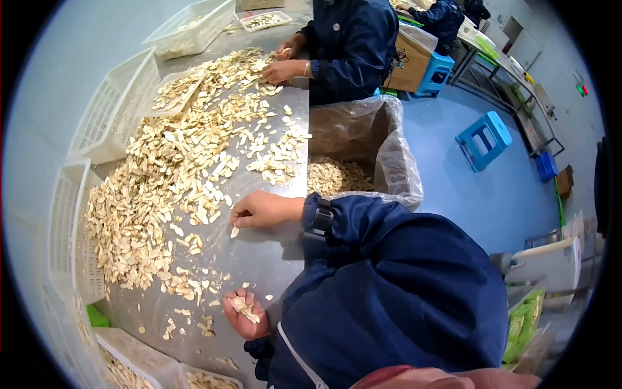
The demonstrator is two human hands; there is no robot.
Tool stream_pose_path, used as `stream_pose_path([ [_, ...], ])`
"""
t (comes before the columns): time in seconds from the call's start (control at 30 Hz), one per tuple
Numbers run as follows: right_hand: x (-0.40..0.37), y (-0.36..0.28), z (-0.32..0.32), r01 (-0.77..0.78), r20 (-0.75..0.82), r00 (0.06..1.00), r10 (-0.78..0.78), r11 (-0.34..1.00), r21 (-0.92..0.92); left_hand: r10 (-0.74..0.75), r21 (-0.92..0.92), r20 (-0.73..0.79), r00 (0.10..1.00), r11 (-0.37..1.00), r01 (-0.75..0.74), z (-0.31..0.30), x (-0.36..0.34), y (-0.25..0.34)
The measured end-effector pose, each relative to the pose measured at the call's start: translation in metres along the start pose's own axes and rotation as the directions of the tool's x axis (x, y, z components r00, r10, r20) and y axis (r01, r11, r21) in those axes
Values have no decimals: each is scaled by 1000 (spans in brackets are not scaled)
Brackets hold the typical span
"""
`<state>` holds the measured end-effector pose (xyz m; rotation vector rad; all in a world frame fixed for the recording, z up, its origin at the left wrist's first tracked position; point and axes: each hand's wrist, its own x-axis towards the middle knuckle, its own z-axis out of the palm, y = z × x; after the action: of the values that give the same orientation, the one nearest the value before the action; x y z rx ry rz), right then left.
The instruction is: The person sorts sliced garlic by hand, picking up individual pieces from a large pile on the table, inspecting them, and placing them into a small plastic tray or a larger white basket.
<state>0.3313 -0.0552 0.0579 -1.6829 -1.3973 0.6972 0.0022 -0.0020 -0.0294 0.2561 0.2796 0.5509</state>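
My right hand (262,210), a dark band at its wrist, is over the steel table (265,253) with its fingers pinched on a pale dried slice (234,231). Nearer the bottom, my left hand (241,320) is turned palm up, its fingers curled around several slices (246,307). A wide pile of slices (162,168) spreads to the left of both hands, and loose pieces lie around them.
A co-worker's hands (280,70) touch slices at the top. White baskets (110,107) line the table's far side; a plastic-lined box (398,159) holding slices stands against its near edge. A blue stool (484,141) is on the floor. More trays (139,353) are at lower left.
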Motion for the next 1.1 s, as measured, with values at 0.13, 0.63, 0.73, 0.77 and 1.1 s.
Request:
stream_pose_path([
  [0.13, 12, -6, 15, 86, 75, 994, -82, 995, -54, -51, -8, -121, 991, 999, 51, -11, 1, -3],
  [0.63, 65, -186, 192, 44, 660, 686, -305, 924, 381, 338, 552, 317, 886, 694, -462, 19, -4, -9],
  [0.73, 54, -196, 195, 94, 540, 759, -364, 881, 463, 317, 574, 282, 905, 701, -424, 23, -8, -4],
  [0.77, 60, -183, 187, 147, 492, 798, -349, 904, 402, 286, 692, 317, 905, 583, -426, 20, -12, 1],
  [1.1, 10, -8, 42, 423, 245, 905, -348, 671, -609, 110, 420, -64, 992, 905, -73, 26, -4, -4],
])
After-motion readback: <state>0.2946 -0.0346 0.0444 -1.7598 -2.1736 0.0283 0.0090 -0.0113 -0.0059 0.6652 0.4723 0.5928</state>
